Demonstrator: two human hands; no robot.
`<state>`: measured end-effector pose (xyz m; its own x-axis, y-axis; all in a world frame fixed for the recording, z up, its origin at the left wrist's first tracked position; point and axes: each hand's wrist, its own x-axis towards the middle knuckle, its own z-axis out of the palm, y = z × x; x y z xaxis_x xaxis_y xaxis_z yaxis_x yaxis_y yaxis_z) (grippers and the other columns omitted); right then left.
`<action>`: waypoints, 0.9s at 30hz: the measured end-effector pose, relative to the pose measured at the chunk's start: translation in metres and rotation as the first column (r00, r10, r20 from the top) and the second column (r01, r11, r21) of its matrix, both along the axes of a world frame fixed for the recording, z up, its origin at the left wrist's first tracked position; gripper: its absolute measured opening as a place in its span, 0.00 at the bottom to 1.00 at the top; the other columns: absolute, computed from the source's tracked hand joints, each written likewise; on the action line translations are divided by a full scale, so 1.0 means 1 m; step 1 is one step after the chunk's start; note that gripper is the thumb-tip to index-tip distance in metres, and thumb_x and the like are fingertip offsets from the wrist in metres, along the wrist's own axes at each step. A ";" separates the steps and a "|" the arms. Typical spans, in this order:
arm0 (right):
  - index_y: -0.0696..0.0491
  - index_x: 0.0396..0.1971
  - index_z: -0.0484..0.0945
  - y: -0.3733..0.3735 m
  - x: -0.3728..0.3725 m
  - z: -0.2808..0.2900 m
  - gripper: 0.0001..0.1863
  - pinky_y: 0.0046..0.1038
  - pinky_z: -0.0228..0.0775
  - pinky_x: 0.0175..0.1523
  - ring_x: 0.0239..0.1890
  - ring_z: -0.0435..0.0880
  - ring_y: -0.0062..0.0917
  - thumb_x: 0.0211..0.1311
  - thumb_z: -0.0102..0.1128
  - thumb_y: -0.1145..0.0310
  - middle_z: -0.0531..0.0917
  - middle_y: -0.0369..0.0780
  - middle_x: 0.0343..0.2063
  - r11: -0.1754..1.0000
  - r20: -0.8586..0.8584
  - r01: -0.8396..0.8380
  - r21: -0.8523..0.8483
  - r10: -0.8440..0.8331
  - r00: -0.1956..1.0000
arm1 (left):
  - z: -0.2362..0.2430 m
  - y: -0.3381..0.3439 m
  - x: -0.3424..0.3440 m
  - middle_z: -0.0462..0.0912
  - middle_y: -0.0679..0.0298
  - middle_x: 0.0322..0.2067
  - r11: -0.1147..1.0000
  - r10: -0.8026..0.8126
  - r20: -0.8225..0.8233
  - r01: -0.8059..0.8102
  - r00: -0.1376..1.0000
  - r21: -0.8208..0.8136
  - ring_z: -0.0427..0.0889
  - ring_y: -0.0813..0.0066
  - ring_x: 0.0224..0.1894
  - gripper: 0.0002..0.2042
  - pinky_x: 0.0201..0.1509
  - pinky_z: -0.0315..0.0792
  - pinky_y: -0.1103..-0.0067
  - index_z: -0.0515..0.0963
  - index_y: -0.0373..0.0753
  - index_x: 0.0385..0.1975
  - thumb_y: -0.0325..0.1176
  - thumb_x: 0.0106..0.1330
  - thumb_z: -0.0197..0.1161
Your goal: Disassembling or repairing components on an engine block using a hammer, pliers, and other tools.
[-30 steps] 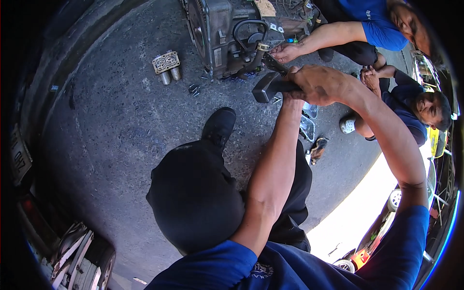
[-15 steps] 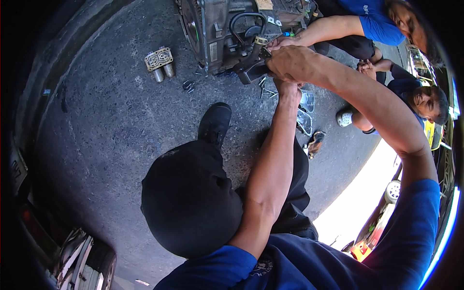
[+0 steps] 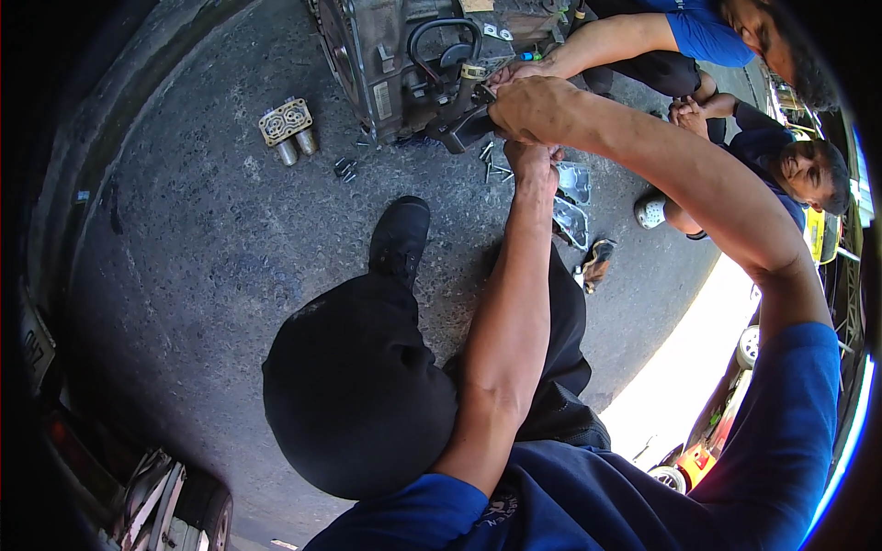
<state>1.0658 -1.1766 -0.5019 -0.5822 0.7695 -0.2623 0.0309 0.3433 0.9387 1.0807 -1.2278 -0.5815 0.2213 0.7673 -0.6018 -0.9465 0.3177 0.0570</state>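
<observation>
My right hand (image 3: 528, 108) is closed round a black power tool (image 3: 464, 129), whose blocky end sticks out to the left, beside the large grey metal transmission housing (image 3: 386, 78). Just below it, my left hand (image 3: 533, 158) is closed, with curled fingertips showing at its right side; what it grips is hidden. A co-worker's hand (image 3: 516, 72) reaches in from the upper right, close to my right hand and the housing. A black curved hose (image 3: 445, 25) arches over the housing near the tool.
On the concrete floor lie a valve-like metal part with two cylinders (image 3: 287, 127), dark bolts (image 3: 345, 170), silver bolts (image 3: 494, 165), shiny metal covers (image 3: 571, 220) and a dirty glove or rag (image 3: 598, 264). Another person (image 3: 781, 165) crouches at the right. My boot (image 3: 401, 234) is near the bolts.
The view has shifted slightly, so the housing and my hands appear a little further left. Both hands keep the same pose by the tool and housing.
</observation>
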 end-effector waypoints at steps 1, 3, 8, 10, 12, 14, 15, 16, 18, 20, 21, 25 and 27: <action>0.59 0.48 0.72 -0.008 0.002 0.001 0.32 0.35 0.70 0.54 0.51 0.76 0.38 0.35 0.62 0.67 0.75 0.51 0.47 0.933 0.098 -0.221 0.283 0.201 0.975 | 0.000 -0.002 0.001 0.69 0.73 0.20 0.999 0.014 -0.034 -0.013 0.999 0.052 0.63 0.85 0.16 0.09 0.19 0.57 0.85 0.68 0.47 0.34 0.33 0.60 0.62; 0.56 0.32 0.82 -0.007 0.013 0.011 0.14 0.33 0.75 0.42 0.39 0.83 0.36 0.44 0.59 0.67 0.83 0.46 0.33 0.682 -0.274 0.075 -0.728 -0.390 0.879 | -0.001 -0.004 0.004 0.70 0.72 0.20 0.996 0.086 -0.047 -0.085 0.995 0.020 0.64 0.84 0.16 0.09 0.18 0.58 0.85 0.68 0.47 0.35 0.33 0.61 0.62; 0.54 0.22 0.83 -0.002 0.020 0.022 0.08 0.34 0.76 0.36 0.29 0.84 0.36 0.48 0.58 0.66 0.83 0.42 0.23 0.689 -0.499 -0.186 -0.700 -0.287 0.817 | -0.008 -0.001 0.012 0.73 0.70 0.23 0.971 0.238 -0.022 -0.237 0.971 0.032 0.67 0.80 0.14 0.11 0.16 0.61 0.84 0.67 0.44 0.38 0.36 0.61 0.62; 0.54 0.23 0.82 0.009 0.019 0.023 0.09 0.34 0.75 0.36 0.30 0.84 0.37 0.49 0.57 0.65 0.83 0.44 0.24 0.662 -0.481 -0.218 -0.717 -0.244 0.842 | -0.012 -0.003 0.011 0.72 0.70 0.22 0.998 0.039 -0.054 -0.037 0.998 0.046 0.66 0.82 0.14 0.11 0.15 0.60 0.84 0.68 0.45 0.36 0.39 0.62 0.62; 0.55 0.23 0.80 0.020 0.020 0.022 0.10 0.35 0.75 0.37 0.29 0.83 0.38 0.49 0.58 0.63 0.83 0.45 0.25 0.549 -0.299 -0.040 -0.835 -0.392 0.870 | -0.014 -0.008 0.008 0.70 0.71 0.21 0.997 0.035 -0.043 -0.032 0.998 0.066 0.64 0.83 0.15 0.09 0.17 0.59 0.84 0.68 0.45 0.35 0.35 0.61 0.62; 0.55 0.23 0.77 0.029 0.019 0.017 0.12 0.35 0.75 0.37 0.28 0.82 0.40 0.49 0.58 0.60 0.82 0.46 0.23 0.439 -0.369 -0.229 -0.869 -0.265 0.891 | -0.012 -0.011 0.004 0.68 0.73 0.20 0.997 0.004 -0.026 -0.002 1.000 0.081 0.63 0.85 0.16 0.08 0.18 0.58 0.85 0.68 0.46 0.34 0.31 0.59 0.61; 0.55 0.23 0.78 0.027 0.021 0.013 0.12 0.35 0.75 0.38 0.28 0.83 0.40 0.49 0.58 0.60 0.82 0.47 0.23 0.529 -0.421 -0.242 -0.814 -0.248 0.873 | -0.011 -0.011 0.003 0.67 0.73 0.20 0.997 0.004 -0.038 -0.001 0.999 0.080 0.62 0.85 0.15 0.08 0.19 0.57 0.84 0.68 0.45 0.33 0.31 0.59 0.61; 0.55 0.23 0.79 0.025 0.021 0.009 0.12 0.36 0.75 0.38 0.29 0.83 0.40 0.50 0.57 0.60 0.82 0.48 0.23 0.613 -0.456 -0.242 -0.752 -0.219 0.863 | -0.009 -0.013 0.002 0.67 0.72 0.20 0.996 -0.013 -0.035 0.016 0.999 0.091 0.62 0.84 0.15 0.07 0.19 0.57 0.84 0.68 0.44 0.33 0.31 0.59 0.60; 0.55 0.23 0.80 0.020 0.019 0.001 0.12 0.36 0.75 0.40 0.31 0.83 0.41 0.51 0.56 0.62 0.82 0.50 0.26 0.489 -0.391 -0.172 -0.855 -0.389 0.834 | -0.007 -0.012 0.002 0.67 0.72 0.19 0.999 0.037 -0.008 -0.037 0.999 0.030 0.61 0.84 0.14 0.07 0.19 0.56 0.83 0.68 0.43 0.32 0.31 0.59 0.60; 0.54 0.24 0.82 0.017 0.016 -0.001 0.11 0.35 0.75 0.40 0.33 0.84 0.40 0.52 0.56 0.63 0.83 0.48 0.28 0.651 -0.372 -0.078 -0.755 -0.328 0.869 | -0.007 -0.008 0.004 0.67 0.72 0.18 0.999 -0.022 -0.022 0.022 1.000 -0.028 0.61 0.84 0.14 0.08 0.19 0.56 0.83 0.68 0.43 0.32 0.33 0.59 0.61; 0.54 0.24 0.82 0.017 0.014 0.000 0.11 0.35 0.75 0.40 0.33 0.84 0.40 0.52 0.56 0.63 0.83 0.48 0.28 0.660 -0.450 -0.160 -0.734 -0.296 0.843 | -0.008 -0.006 0.005 0.66 0.72 0.18 0.998 -0.057 -0.032 0.056 0.998 -0.028 0.61 0.84 0.14 0.08 0.20 0.56 0.83 0.68 0.43 0.32 0.34 0.60 0.61; 0.55 0.27 0.82 0.013 0.010 0.010 0.13 0.35 0.75 0.42 0.34 0.84 0.40 0.55 0.56 0.61 0.83 0.47 0.29 0.590 -0.330 -0.015 -0.807 -0.431 0.840 | -0.015 -0.007 0.006 0.68 0.71 0.18 0.997 0.012 -0.055 -0.017 0.998 -0.080 0.61 0.83 0.12 0.08 0.15 0.57 0.83 0.69 0.43 0.29 0.36 0.62 0.59; 0.56 0.30 0.81 0.010 0.010 0.015 0.14 0.35 0.74 0.43 0.37 0.84 0.39 0.57 0.56 0.60 0.83 0.48 0.31 0.554 -0.298 0.024 -0.832 -0.484 0.823 | -0.016 -0.010 0.006 0.66 0.73 0.17 1.000 -0.019 -0.017 0.019 1.000 -0.005 0.61 0.84 0.13 0.08 0.19 0.55 0.83 0.68 0.44 0.32 0.34 0.59 0.62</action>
